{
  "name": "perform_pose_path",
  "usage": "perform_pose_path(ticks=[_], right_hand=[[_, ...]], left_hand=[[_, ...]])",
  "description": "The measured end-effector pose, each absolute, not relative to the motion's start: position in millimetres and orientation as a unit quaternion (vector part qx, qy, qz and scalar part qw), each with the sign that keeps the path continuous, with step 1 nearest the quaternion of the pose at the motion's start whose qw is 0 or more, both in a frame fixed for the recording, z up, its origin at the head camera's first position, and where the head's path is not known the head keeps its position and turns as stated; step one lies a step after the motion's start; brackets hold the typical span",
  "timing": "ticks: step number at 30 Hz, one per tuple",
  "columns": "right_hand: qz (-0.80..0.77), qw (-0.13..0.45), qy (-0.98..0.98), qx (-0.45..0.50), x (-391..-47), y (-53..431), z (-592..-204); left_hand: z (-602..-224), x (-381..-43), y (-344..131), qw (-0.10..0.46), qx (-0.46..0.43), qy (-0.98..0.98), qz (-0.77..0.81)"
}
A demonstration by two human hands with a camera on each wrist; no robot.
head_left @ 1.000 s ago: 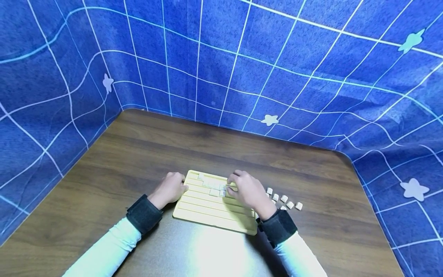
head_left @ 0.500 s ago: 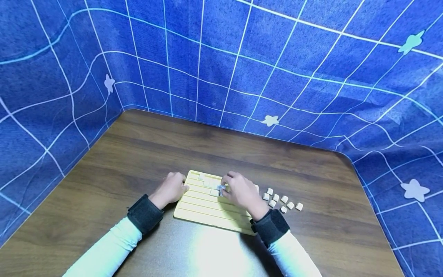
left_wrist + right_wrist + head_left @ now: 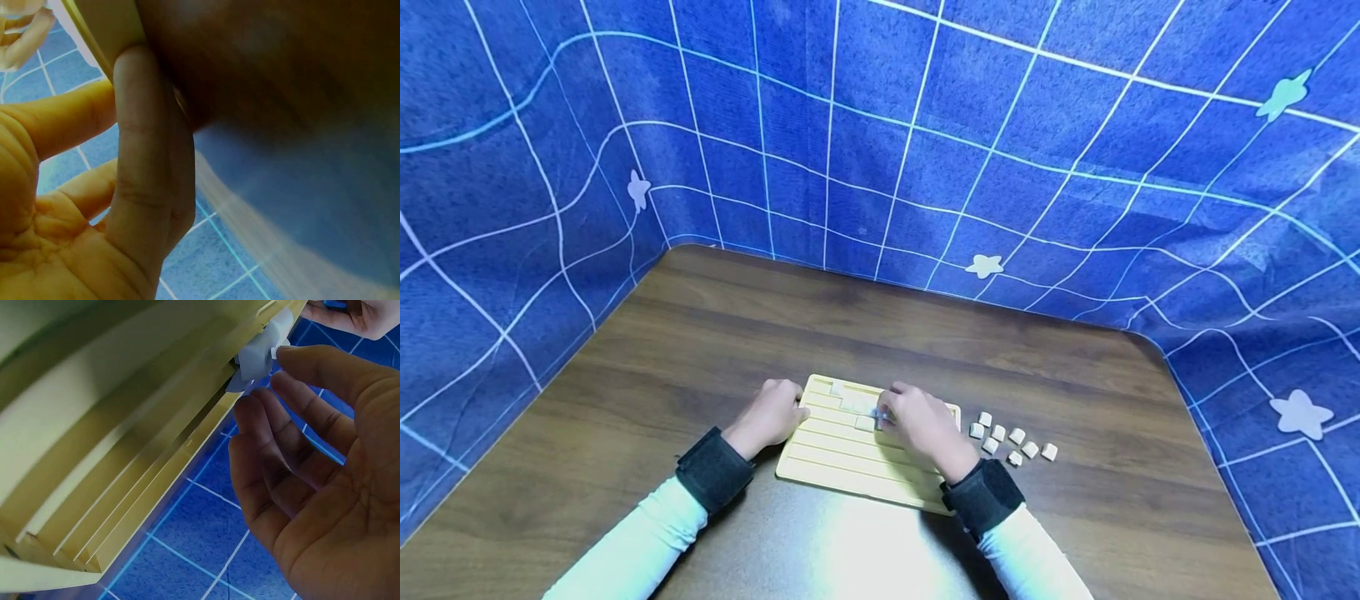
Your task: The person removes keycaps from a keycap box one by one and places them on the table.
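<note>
Right hand shifted left over yellow board, long axis crosswise.

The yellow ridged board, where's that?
Head view: the yellow ridged board lies lower middle on the brown wooden table, between the left hand and loose white blocks.

Far side: Wooden table lies open between yellow board and blue curtain, wide enough for a hand.
Left edge: Blocked by the left hand.
Upper grooves: Crowded by seated tiles and the right hand.
Lower grooves: Bare toward the left; a black wristband looms at the near right corner.
Right side: Narrow gap, then scattered loose tiles.
</note>
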State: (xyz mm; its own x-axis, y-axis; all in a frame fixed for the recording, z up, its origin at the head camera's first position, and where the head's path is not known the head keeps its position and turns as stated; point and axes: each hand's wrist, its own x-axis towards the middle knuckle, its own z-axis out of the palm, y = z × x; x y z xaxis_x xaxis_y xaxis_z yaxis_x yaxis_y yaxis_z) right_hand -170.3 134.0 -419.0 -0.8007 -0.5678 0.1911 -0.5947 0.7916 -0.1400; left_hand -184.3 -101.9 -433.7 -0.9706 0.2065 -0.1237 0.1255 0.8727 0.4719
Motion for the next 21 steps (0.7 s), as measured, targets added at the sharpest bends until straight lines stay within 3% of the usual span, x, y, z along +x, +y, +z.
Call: perform_pose_path(ticks=[21], right_hand=[[0.08, 0.039, -0.945, 0.314, -166.7, 130.9, -418.5]], left_hand=[[-433.5, -184.3, -102.2, 0.088, 0.087, 0.963, 0.238]])
